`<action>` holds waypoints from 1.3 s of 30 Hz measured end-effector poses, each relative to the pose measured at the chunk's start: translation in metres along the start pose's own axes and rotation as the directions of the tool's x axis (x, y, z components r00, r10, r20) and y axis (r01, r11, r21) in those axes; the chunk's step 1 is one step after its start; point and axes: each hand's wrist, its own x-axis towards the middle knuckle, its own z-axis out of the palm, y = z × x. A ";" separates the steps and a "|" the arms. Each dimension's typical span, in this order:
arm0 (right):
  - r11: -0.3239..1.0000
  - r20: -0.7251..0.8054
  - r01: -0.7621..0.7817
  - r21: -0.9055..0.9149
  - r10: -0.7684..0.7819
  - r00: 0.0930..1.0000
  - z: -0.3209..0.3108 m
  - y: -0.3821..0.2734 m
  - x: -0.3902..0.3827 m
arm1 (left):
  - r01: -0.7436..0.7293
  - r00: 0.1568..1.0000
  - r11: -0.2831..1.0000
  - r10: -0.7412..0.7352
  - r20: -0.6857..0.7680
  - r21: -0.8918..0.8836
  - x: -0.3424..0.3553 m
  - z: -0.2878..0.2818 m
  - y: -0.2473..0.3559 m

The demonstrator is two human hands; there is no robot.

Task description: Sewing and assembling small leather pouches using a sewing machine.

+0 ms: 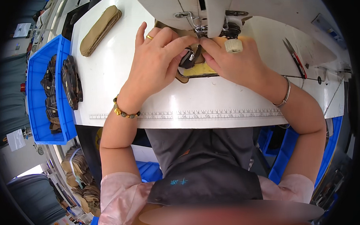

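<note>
Beneath the sewing machine's head [172,3], my left hand [156,61] has thumb and index finger pinched around a small dark piece [188,60] with a shiny metal part, little finger raised. My right hand [233,61] is bent at the needle area, index finger and thumb close together against the work; what they grip is partly hidden. A tan piece [182,78] lies under the dark piece, beside a yellow pad [204,69] on the machine bed. The presser foot [201,32] is just above my fingertips.
Stacked tan pieces [98,32] lie on the white table [187,96] at upper left. A blue bin [36,97] of plaid cloth hangs at the left edge, with more plaid pieces [70,82] beside it. Red-handled scissors [299,64] lie at right; bundled tan pieces [73,168] sit lower left.
</note>
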 end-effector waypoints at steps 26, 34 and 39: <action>0.979 -0.053 0.085 0.187 -0.076 0.996 0.010 0.005 -0.001 | 0.022 0.999 0.984 -0.018 -0.027 0.178 -0.001 0.011 0.025; 0.984 -0.077 0.077 0.158 -0.066 0.995 0.005 0.002 -0.003 | 0.027 0.999 0.980 -0.020 0.036 -0.195 0.001 0.002 0.021; 0.984 -0.074 0.059 0.167 -0.048 0.996 0.004 0.000 -0.005 | -0.008 1.000 0.998 0.010 0.020 -0.056 -0.003 0.009 0.016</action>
